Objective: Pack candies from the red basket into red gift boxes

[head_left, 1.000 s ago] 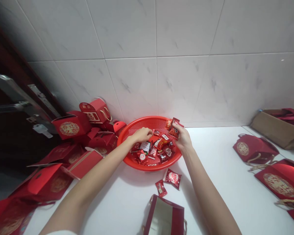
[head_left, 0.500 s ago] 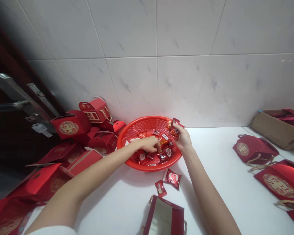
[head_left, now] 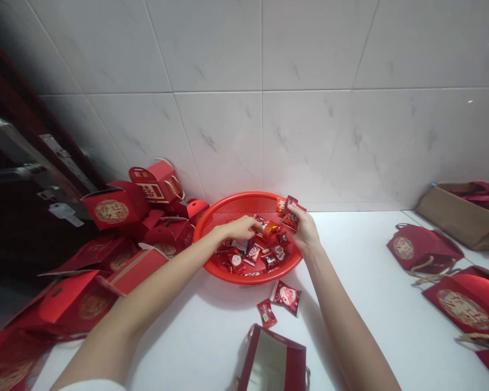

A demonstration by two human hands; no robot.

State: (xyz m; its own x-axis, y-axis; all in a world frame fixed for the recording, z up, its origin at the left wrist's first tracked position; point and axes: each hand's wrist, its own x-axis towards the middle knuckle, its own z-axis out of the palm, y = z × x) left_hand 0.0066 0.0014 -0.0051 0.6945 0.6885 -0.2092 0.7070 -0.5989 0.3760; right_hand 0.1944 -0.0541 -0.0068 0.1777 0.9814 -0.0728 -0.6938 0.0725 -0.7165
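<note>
My left hand point(head_left: 243, 228) is inside a red perforated plastic basket point(head_left: 215, 209), with its index finger stretched out against a red-and-orange sweet packet point(head_left: 271, 228). Its thumb points down apart from that finger. Several wrapped sweets point(head_left: 253, 253) lie around it in the basket. At the basket's right rim, my right hand point(head_left: 306, 228) grips several small sweet packets point(head_left: 289, 218) between thumb and fingers. Two loose packets, a larger one point(head_left: 286, 298) and a small one point(head_left: 266, 314), lie on the white table in front. Nearest me stands an open red gift box point(head_left: 273, 361), with its pale inside showing.
Red gift boxes point(head_left: 114, 209) are piled on the left beside a dark door with a metal handle point(head_left: 12, 141). More gift boxes point(head_left: 424, 247) with rope handles stand on the right, near a brown cardboard box point(head_left: 458, 217). A tiled wall point(head_left: 309, 146) rises behind the basket.
My left hand has moved up and slightly left within the basket, and its index finger has straightened. Sweets beneath it now show. My right hand keeps its packets at the rim.
</note>
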